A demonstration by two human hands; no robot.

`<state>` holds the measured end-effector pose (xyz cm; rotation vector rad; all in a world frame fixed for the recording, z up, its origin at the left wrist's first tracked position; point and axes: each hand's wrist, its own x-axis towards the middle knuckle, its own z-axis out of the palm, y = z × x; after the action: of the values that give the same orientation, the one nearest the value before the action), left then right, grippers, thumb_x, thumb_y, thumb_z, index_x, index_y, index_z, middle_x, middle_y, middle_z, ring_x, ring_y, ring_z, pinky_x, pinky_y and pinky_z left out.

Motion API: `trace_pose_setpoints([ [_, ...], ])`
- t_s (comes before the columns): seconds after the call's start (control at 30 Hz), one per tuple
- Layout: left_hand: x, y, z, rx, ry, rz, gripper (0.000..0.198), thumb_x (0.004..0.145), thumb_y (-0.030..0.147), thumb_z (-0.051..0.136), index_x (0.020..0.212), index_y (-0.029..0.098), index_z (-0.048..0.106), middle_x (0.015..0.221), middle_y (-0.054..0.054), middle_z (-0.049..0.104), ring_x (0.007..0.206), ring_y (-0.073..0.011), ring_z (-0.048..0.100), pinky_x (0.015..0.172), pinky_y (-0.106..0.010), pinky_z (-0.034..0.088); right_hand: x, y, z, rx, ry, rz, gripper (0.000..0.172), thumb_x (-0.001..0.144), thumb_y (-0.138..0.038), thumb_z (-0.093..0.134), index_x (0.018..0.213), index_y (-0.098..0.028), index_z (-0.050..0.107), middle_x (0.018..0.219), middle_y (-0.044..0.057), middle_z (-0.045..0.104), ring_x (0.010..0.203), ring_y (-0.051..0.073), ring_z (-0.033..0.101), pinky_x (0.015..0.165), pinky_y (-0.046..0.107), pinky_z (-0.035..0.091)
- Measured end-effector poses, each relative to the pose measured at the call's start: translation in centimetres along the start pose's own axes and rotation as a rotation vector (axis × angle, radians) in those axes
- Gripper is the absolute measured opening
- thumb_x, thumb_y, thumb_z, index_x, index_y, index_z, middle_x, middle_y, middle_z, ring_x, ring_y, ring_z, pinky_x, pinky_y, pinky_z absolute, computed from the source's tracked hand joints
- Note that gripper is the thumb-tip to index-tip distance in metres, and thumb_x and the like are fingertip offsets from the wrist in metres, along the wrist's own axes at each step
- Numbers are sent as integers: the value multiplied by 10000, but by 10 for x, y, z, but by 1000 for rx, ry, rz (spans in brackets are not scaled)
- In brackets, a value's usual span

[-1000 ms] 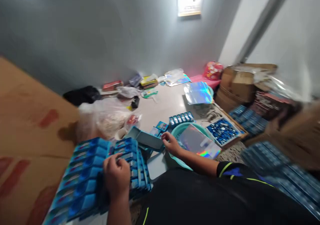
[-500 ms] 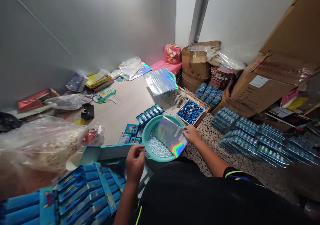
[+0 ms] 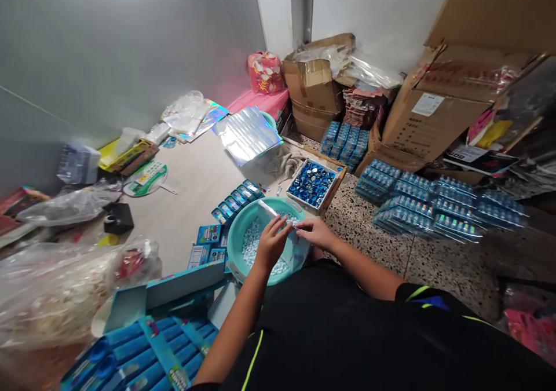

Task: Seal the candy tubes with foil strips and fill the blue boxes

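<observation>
Both my hands meet over a teal basin (image 3: 237, 246) that holds many small white pieces (image 3: 252, 243). My left hand (image 3: 271, 243) and my right hand (image 3: 316, 232) both grip a holographic foil pouch (image 3: 278, 217), held edge-on and tilted above the basin. Its fingers are curled on the pouch's sides. A row of small blue packets (image 3: 237, 197) lies just beyond the basin.
An open tray of blue round pieces (image 3: 313, 183) sits right of the basin. Stacks of blue packs (image 3: 434, 205) cover the speckled floor on the right, before cardboard boxes (image 3: 425, 119). Blue carded packs (image 3: 139, 350) lie near left. Plastic bags (image 3: 56, 287) and foil sheets (image 3: 247, 133) clutter the low table.
My left hand left the blue packs and came over to the basin. The foil pouch, lying flat on the basin before, is now lifted and held by both hands. The view swung right.
</observation>
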<state>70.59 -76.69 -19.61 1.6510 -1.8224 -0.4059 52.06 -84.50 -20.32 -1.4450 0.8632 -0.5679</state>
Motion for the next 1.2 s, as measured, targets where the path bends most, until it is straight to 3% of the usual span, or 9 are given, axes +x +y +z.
trace_pose_setpoints([
  [0.23,-25,8,-1,-75,-43,0,264,887,283,656,1140,278,730,1366,-109,648,1397,-288,494,1179,-545,365,1,0,-1,49,10,73,336,715,-437,737,931,-189,807,878,61,783,790,239,705,767,405,566],
  [0.43,-52,32,-15,-231,14,-120,155,764,353,783,887,261,763,1208,-106,734,1262,-315,617,1136,-563,408,6,-5,-3,-69,30,126,310,730,-368,702,944,-166,796,893,73,773,811,240,701,777,391,565],
  [0.53,-79,50,-47,-295,204,-284,188,780,404,765,857,235,732,1037,-104,772,1051,-270,718,999,-473,542,1,-6,0,-214,54,150,329,762,-310,612,1003,-156,776,955,111,758,891,280,685,855,444,540],
  [0.67,-131,70,-111,-306,667,-576,255,855,437,689,938,197,669,976,-97,762,926,-223,737,843,-375,597,-2,-11,16,-520,62,36,510,770,-202,565,1262,-109,662,1277,217,630,1222,365,544,1114,568,304],
  [0.8,-187,79,-171,-281,1102,-783,316,780,418,768,929,174,635,859,-49,746,789,-171,722,752,-296,583,2,-37,68,-1021,65,-368,476,887,-210,494,1347,-120,578,1405,222,539,1343,364,443,1168,636,98],
  [0.87,-209,83,-188,-281,1247,-827,339,737,414,800,903,171,631,851,-39,740,787,-160,715,782,-293,577,3,-60,107,-1032,-44,-492,447,918,-248,500,1342,-127,576,1392,222,555,1340,372,446,1166,651,80],
  [0.93,-222,87,-197,-299,1334,-850,362,715,422,810,901,167,632,859,-41,739,788,-165,715,802,-309,578,2,-85,150,-917,-238,-547,448,922,-289,539,1338,-126,584,1338,220,595,1277,373,506,1159,631,170],
  [1.07,-232,95,-199,-346,1411,-877,393,687,428,824,911,163,641,873,-54,744,808,-188,726,816,-339,584,-8,-125,229,-344,-780,-392,482,903,-413,628,1321,-174,601,1236,153,663,1073,290,642,970,460,485],
  [1.2,-240,95,-197,-374,1435,-898,390,668,401,839,916,166,652,869,-55,748,800,-199,735,811,-350,591,-27,-140,287,155,-1085,-50,560,735,-455,819,1212,-209,662,1042,63,720,895,210,680,831,357,543],
])
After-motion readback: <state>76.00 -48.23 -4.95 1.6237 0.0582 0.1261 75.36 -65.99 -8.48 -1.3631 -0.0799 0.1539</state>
